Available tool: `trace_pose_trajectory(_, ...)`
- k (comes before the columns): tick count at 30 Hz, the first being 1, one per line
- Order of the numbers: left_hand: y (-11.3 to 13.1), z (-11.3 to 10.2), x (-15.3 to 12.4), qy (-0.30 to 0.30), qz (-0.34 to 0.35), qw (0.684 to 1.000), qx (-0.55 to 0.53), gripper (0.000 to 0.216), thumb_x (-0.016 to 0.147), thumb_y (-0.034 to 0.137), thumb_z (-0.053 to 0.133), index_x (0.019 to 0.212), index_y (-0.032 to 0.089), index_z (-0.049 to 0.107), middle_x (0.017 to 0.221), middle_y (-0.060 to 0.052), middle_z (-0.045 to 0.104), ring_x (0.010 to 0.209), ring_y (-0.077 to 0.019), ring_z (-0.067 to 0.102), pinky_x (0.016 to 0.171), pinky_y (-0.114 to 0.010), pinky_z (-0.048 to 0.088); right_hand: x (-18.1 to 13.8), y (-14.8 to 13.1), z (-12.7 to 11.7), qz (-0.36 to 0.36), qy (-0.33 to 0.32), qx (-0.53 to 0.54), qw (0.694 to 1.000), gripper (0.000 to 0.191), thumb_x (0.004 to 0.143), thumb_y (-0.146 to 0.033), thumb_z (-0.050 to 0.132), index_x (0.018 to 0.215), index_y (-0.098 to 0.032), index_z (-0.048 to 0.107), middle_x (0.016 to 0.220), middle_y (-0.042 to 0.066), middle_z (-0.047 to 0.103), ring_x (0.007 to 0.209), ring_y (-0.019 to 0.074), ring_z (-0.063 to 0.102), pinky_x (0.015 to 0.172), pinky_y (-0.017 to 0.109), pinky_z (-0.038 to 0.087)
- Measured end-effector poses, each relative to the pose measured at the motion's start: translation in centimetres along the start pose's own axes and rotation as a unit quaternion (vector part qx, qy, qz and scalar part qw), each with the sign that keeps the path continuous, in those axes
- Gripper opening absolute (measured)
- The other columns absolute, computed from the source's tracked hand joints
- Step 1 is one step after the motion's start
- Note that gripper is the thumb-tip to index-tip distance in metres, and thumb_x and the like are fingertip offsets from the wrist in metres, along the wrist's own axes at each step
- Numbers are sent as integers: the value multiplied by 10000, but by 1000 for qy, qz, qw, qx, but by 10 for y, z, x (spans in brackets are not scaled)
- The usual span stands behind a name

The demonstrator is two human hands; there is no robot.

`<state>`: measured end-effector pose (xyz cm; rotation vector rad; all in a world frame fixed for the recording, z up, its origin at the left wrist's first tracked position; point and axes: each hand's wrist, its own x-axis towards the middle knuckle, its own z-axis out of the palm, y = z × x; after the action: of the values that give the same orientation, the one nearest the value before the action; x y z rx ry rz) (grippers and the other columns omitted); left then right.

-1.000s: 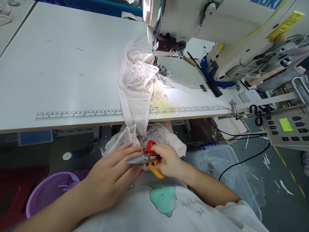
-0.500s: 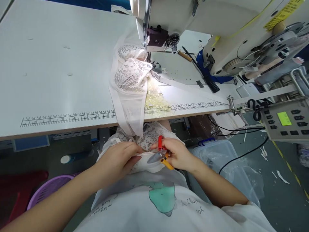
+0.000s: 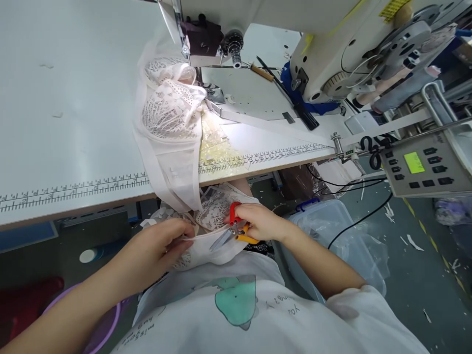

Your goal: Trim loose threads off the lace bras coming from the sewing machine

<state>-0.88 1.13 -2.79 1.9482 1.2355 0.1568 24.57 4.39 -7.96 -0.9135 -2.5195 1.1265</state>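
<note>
Counter (image 3: pixel 73 98): white, wide, taken up at the far right by a cream sewing machine (image 3: pixel 295 29). A ruler scale (image 3: pixel 73 187) is printed along the counter's near edge; numerals are seen but are mostly too small to be read.

White T-shirt (image 3: pixel 239 314): worn by the person, with a teal print and grey lettering seen upside down; only "you" can be made out.

Clear plastic bin (image 3: pixel 332 231): on the floor to the right of the person, below the counter edge. A purple basket (image 3: pixel 106 319) is seen low left, mostly hidden by the left forearm.

Lace garment (image 3: pixel 167 113): white, lying under the machine head, its bands draped over the counter edge down to the lap.

Control panel (image 3: pixel 424 164): grey, mounted at the right, with dark buttons and a lit green display; no figures legible.

Lace piece (image 3: pixel 212 216): held in the lap, below the counter edge, between both hands.

Left hand (image 3: pixel 151 250): fingers (image 3: pixel 180 236) pinched shut on the white edge of the lace piece, which is drawn taut to the right.

Right hand (image 3: pixel 260 223): fingers curled closed around the snips (image 3: pixel 232 231), red and orange in the handles, the blades pointing left and touching the taut edge. Whether the blades are parted cannot be told.

Yellow label (image 3: pixel 391 9): on the machine top, its print unreadable.
</note>
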Motion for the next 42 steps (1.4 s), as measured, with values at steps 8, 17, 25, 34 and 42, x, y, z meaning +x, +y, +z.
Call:
trace_pose_trajectory(8,-2,-7,1,86,-47,995,-23,196,821,318,440,727,211,574,623,30,599,501,-118,475,456,-183,363,-12,18,-2,54,23,19,998,198,620,-79,542,670,-208,401,628,-29,467,569,123,426,513,210,306)
trace_pose_trajectory(17,-9,-19,14,25,-177,981,-79,186,739,345,503,705,194,606,512,65,504,458,-96,389,435,-168,294,-14,24,8,97,70,98,988,202,610,-109,523,563,-204,351,569,-48,401,545,100,375,508,202,291)
trace_pose_trajectory(25,-31,-35,27,-132,-145,963,-185,188,740,331,524,666,168,584,605,56,532,563,-101,465,530,-161,371,-21,10,15,158,111,188,963,249,673,-280,553,540,-194,361,516,-63,334,489,78,313,447,188,275)
trace_pose_trajectory(34,-37,-5,28,52,-74,994,-59,167,753,318,508,709,198,616,682,59,641,620,-128,572,582,-168,410,-18,22,30,242,159,248,924,137,666,-300,523,638,-169,493,527,-55,397,462,82,359,439,191,321)
trace_pose_trajectory(42,-12,10,23,71,84,948,297,270,773,88,419,921,144,638,852,-93,700,737,-266,646,607,-343,498,-16,-1,18,240,151,211,935,157,610,-221,552,543,-182,415,509,-61,358,507,87,329,464,195,288)
